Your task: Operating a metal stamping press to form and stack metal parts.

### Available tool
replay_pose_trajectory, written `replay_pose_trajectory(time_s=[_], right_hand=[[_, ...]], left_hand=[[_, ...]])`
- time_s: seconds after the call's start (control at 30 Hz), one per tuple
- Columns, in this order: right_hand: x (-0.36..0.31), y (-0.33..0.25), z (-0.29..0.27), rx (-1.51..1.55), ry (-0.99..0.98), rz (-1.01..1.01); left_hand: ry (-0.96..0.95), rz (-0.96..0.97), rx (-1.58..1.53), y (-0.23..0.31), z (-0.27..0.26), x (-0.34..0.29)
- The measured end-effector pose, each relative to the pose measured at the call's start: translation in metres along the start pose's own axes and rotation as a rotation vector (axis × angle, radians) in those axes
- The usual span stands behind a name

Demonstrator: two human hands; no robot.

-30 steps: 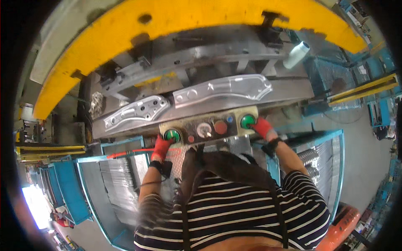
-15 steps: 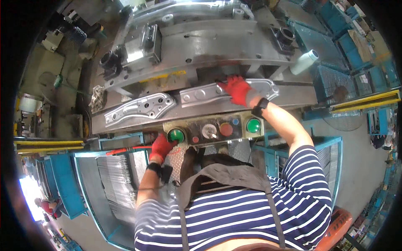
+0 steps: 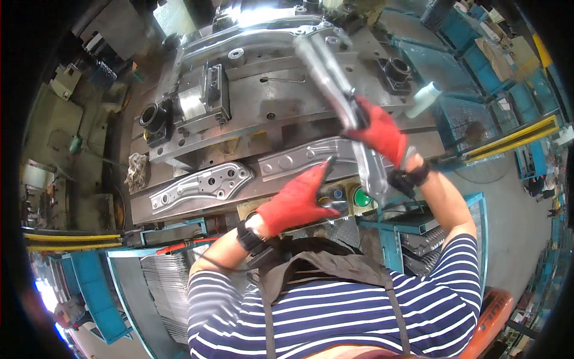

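My right hand (image 3: 379, 133), in a red glove, grips a long stamped metal bracket (image 3: 330, 78) near its middle. The bracket is blurred and tilted, its far end over the die plate and its near end by the control box. My left hand (image 3: 293, 200), also red-gloved, is open above the control box, thumb and fingers apart, holding nothing. Beyond its fingertips lies a second bracket (image 3: 286, 160) on the steel ledge, its right part crossed by the held one. A third bracket (image 3: 203, 186), with round holes, rests further left on the ledge.
The die plate (image 3: 251, 96) carries black round posts (image 3: 154, 117) and a block (image 3: 203, 96). The control box shows a green button (image 3: 362, 197). A pale bottle (image 3: 423, 99) stands at right, a rag (image 3: 137, 172) at left. A blue-framed rack (image 3: 128, 281) with stacked metal parts is below left.
My left hand has left the green button and moved right and forward. My right hand has come off the bracket on the ledge and now holds another one raised.
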State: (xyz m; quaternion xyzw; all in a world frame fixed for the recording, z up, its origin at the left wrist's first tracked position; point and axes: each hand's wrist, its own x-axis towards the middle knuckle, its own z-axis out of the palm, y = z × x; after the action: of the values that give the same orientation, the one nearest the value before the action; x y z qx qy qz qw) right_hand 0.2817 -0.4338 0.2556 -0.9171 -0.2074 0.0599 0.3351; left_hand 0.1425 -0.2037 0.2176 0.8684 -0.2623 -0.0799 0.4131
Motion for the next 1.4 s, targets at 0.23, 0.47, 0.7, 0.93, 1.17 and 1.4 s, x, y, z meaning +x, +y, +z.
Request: replay_pose_trajectory(time_s=[0.23, 0.47, 0.7, 0.93, 1.17, 1.4], right_hand=[[0.046, -0.038, -0.059, 0.355, -0.087, -0.055], [0.101, -0.057, -0.058, 0.855, 0.044, 0.482], [0.099, 0.04, -0.048, 0.4, -0.028, -0.382], [0.135, 0.074, -0.043, 0.68, -0.18, -0.128], [0.139, 0.088, -0.045, 0.829, -0.252, -0.023], [0.136, 0.08, -0.045, 0.328, -0.099, -0.425]], left_hand=[[0.228, 0.02, -0.056, 0.041, 0.002, 0.071], [0.36, -0.081, -0.185, 0.065, -0.009, 0.113], [0.541, 0.176, 0.024, -0.002, 0.124, 0.137], [0.228, 0.139, 0.312, -0.005, -0.056, 0.144], [0.202, -0.402, 1.11, -0.08, -0.265, 0.224], [0.237, -0.447, 1.018, -0.196, -0.296, 0.279]])
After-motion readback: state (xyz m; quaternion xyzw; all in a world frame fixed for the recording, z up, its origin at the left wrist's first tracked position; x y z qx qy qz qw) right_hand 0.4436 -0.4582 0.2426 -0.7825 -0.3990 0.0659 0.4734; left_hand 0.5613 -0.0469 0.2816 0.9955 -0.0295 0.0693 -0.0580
